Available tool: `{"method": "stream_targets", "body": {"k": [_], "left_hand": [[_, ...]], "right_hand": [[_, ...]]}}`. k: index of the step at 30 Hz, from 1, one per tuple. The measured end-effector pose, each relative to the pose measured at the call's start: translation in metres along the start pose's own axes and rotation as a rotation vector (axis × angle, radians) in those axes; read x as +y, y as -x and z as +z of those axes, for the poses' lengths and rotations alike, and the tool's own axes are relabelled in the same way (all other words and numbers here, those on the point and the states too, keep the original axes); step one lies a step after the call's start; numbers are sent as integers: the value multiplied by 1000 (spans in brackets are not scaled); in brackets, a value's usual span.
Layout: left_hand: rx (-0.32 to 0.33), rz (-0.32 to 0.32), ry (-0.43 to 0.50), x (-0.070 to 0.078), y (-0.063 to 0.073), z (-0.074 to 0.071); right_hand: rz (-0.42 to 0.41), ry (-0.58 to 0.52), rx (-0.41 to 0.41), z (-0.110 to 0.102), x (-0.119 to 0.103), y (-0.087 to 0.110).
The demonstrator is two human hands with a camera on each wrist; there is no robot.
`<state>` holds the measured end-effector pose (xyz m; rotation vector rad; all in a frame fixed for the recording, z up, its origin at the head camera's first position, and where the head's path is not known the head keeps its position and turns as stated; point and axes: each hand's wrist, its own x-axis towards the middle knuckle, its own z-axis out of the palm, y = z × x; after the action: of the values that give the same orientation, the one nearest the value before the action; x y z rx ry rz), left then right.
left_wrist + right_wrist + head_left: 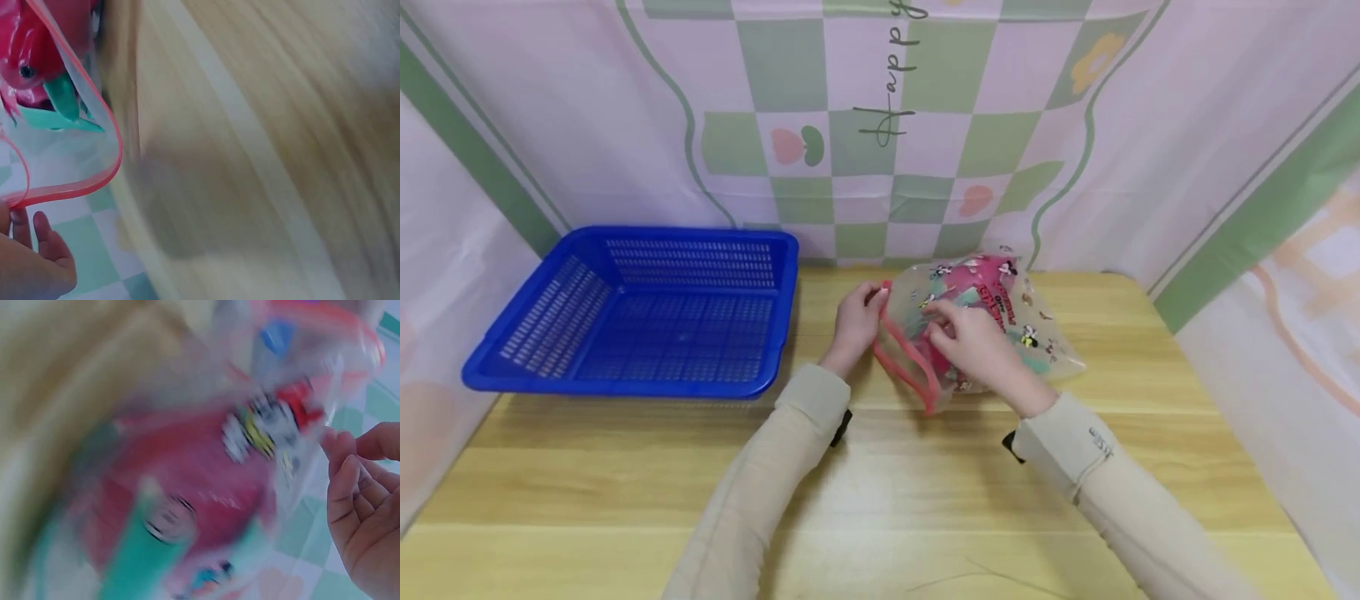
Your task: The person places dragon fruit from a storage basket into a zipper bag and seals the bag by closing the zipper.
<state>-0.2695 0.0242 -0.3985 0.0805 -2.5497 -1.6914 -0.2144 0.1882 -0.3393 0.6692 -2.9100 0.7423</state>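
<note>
A clear plastic zip bag [1051, 321] with cartoon prints and a red zip edge [925, 392] lies on the table; its mouth stands apart as a loop. Inside it shows a shiny pink-and-teal object [47, 47], whose kind is unclear through the plastic. My left hand [856, 321] pinches the far corner of the zip edge between thumb and fingers. Over the bag, close to its mouth, is my right hand [973, 342], fingers bent, the fingertips [340, 445] right at the plastic; I cannot tell whether they pinch it.
To the left stands a blue plastic basket [763, 383] with slotted sides. A patterned cloth [940, 75] hangs behind the wooden table [880, 508] and along both sides. Thin dark strands [973, 573] lie near the table's front.
</note>
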Motion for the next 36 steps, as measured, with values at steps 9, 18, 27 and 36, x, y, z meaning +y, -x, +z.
{"method": "stream_targets", "body": {"k": [9,18,27,36], "left_hand": [[31,176,-116,5,6,6],[47,281,-242,10,12,5],[47,377,-266,6,15,8],[33,233,-179,21,20,11]], "right_hand": [[27,78,-30,-25,6,-39],[72,65,-22,-15,10,-52],[-29,140,40,-5,12,-49],[-31,179,135,1,12,-47]]}}
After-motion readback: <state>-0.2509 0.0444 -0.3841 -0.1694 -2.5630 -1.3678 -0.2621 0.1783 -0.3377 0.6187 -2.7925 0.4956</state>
